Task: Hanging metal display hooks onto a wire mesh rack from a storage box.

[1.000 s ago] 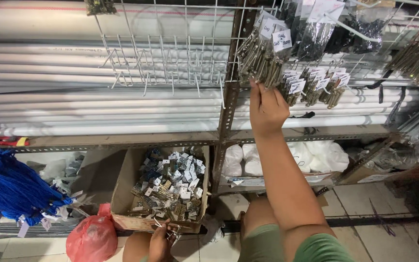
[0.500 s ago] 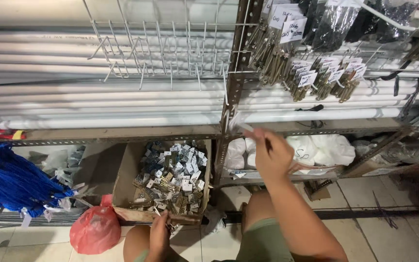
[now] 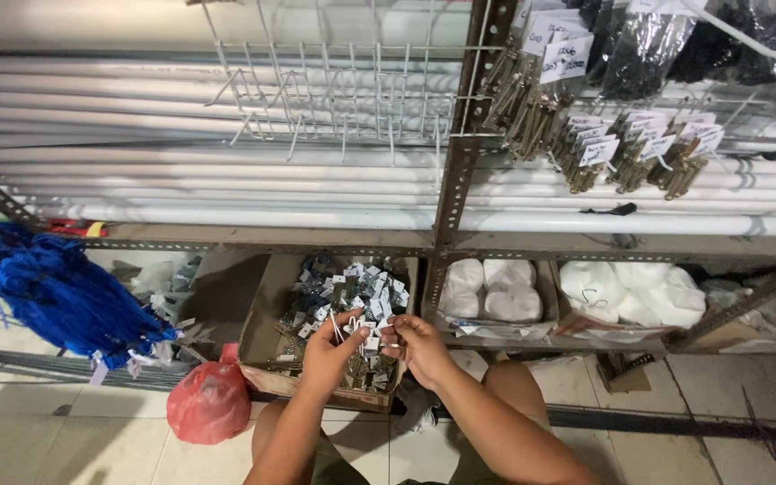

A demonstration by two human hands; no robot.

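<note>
Both hands meet over a cardboard box [image 3: 258,334] full of small clear packets of metal hardware with white tags. My left hand [image 3: 332,352] pinches a small tagged packet [image 3: 358,330] between thumb and fingers. My right hand [image 3: 417,345] touches the same packet from the right, fingers closed on its tag or string. The box sits on the floor under the lowest shelf rail. My knees show below my forearms.
Long white pipes [image 3: 226,193] lie on the rack above. Tagged hardware bags [image 3: 621,157] hang on a wire grid [image 3: 343,99] at upper right. White bagged goods [image 3: 505,292] fill boxes to the right. A blue rope bundle [image 3: 56,292] and a red plastic bag [image 3: 210,404] lie left.
My right hand came down from the hanging bags at the upper right to the box. It now meets my left hand, which rose from below the box edge.
</note>
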